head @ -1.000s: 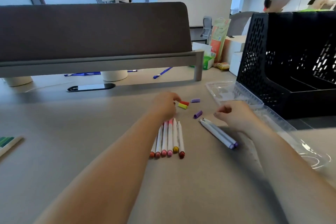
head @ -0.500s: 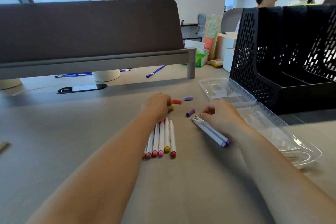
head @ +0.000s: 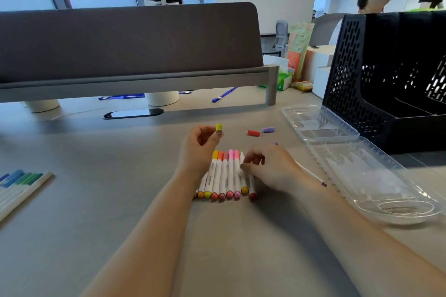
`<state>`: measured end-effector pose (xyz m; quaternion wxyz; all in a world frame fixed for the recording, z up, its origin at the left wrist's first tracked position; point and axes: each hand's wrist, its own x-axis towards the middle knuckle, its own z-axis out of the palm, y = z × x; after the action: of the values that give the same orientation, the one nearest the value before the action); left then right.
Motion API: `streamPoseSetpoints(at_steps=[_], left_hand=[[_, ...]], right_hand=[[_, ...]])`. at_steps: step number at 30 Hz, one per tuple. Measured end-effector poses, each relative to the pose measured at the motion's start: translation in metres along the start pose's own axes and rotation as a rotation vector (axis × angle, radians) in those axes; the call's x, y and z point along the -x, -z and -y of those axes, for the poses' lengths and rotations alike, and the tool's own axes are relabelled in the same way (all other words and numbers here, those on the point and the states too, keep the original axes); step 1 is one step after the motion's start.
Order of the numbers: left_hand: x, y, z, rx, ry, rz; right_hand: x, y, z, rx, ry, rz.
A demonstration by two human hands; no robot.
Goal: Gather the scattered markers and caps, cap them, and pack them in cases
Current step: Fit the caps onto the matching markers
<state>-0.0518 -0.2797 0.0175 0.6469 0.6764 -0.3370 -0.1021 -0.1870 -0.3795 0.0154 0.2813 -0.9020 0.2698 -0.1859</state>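
A yellow cap [head: 219, 127] is pinched between the thumb and fingertips of the left hand [head: 199, 150], held clear of the bench [head: 101, 200] at the hand's 1 o'clock; the other fingers are curled in.

A row of markers [head: 224, 177] is laid side by side on the bench at 5 o'clock from that hand, between the two hands, coloured ends towards the viewer. Small print is seen on one barrel but cannot be read.

The right hand [head: 274, 169] is set at the row's right end with its fingers curled, the tips touching the last two barrels. Whether one is gripped cannot be told.

A red cap [head: 253, 133] lies at 11 o'clock from the right hand, with a purple cap [head: 268, 130] just beside it at 12 o'clock. A purple-ended marker [head: 313, 176] is partly hidden under the right wrist.

An open clear plastic case [head: 362, 171] is placed at 3 o'clock from the right hand, a black mesh organiser [head: 376, 75] behind it. Blue and green markers [head: 21, 183] are grouped at the far 9 o'clock edge.
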Motion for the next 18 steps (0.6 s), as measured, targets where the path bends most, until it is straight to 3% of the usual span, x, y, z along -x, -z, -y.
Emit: streamPoseSetpoints(at_steps=[13, 18], left_hand=[[0.006, -0.009, -0.012, -0.006, -0.018, 0.062], [0.008, -0.009, -0.019, 0.140, 0.039, 0.067]], right_hand=[[-0.003, -0.013, 0.029, 0.397, -0.261, -0.002], [-0.001, -0.016, 0.036, 0.485, -0.248, -0.026]])
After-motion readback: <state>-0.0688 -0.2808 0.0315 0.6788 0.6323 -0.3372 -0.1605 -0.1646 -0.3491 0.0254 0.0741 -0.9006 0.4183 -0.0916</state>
